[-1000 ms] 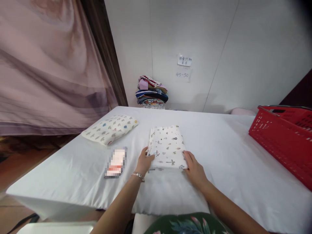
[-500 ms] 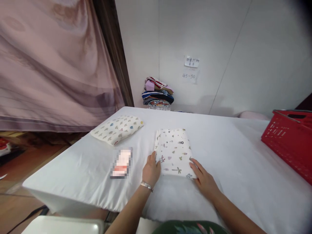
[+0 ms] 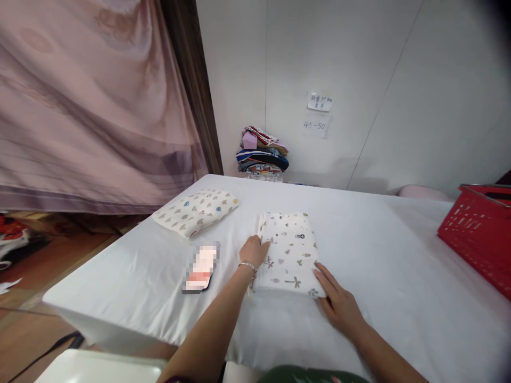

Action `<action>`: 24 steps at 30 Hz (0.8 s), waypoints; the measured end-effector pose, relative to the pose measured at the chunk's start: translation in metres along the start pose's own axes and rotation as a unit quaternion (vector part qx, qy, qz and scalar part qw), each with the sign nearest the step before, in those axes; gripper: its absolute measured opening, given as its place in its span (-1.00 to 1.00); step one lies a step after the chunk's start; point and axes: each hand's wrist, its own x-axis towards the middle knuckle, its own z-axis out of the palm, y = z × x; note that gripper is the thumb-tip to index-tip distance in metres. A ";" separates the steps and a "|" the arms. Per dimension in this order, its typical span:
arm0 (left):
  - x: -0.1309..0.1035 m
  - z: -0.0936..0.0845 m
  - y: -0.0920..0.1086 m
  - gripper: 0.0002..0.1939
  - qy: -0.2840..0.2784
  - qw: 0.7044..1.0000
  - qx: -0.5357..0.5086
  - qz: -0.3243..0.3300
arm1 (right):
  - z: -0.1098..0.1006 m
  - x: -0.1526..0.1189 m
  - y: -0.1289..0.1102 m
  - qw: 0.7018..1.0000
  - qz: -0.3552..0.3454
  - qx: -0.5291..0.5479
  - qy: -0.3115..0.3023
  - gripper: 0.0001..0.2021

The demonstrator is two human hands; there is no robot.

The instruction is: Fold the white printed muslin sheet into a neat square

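Note:
A white folded cloth (image 3: 287,255) printed with small plants and figures lies flat in front of me on the white-covered table (image 3: 379,255). My left hand (image 3: 254,251) is closed on its left edge, the thumb on top and the other fingers curled out of sight at the side. At the lower right corner, my right hand (image 3: 339,303) touches the cloth's edge with fingers stretched out and the thumb apart, below the corner. Further back on the left rests a second folded cloth (image 3: 195,213), cream with grey, blue and red motifs.
A phone (image 3: 202,268) with a blurred screen lies left of my left arm. On the right stands a red plastic basket (image 3: 479,234). Behind the table's far edge is a stack of folded fabrics (image 3: 262,154). A pink curtain (image 3: 99,106) hangs at the left.
My left hand has moved away from me along the cloth's left edge, and its fingers have curled around it. The right hand stays at the lower right corner. The view has shifted slightly.

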 end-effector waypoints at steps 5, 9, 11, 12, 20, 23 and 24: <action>0.002 0.010 -0.016 -0.77 0.050 0.999 -0.009 -0.004 | 0.002 0.000 0.002 1.000 -0.013 -0.009 0.002 -0.35; 0.001 0.010 -0.022 -0.74 0.014 1.000 -0.008 -0.016 | 0.003 0.000 0.002 1.000 -0.015 -0.011 -0.008 -0.31; 0.001 0.006 -0.020 -0.72 0.020 1.000 -0.018 -0.010 | -0.002 0.000 -0.001 0.999 -0.007 -0.011 -0.030 -0.30; 0.002 0.003 -0.018 -0.71 0.025 0.999 -0.024 -0.008 | -0.006 0.001 -0.002 0.999 -0.001 -0.012 -0.045 -0.29; 0.036 -0.008 0.005 -0.67 -0.003 1.000 -0.010 -0.019 | -0.057 0.029 -0.020 0.999 -0.015 -0.026 -0.044 -0.46; 0.049 -0.006 0.010 -0.66 -0.007 1.000 0.012 -0.023 | -0.062 0.053 -0.026 0.996 -0.090 -0.003 -0.010 -0.53; 0.052 -0.005 0.012 -0.66 -0.005 1.000 0.016 -0.024 | -0.060 0.062 -0.028 0.994 -0.111 0.000 -0.005 -0.55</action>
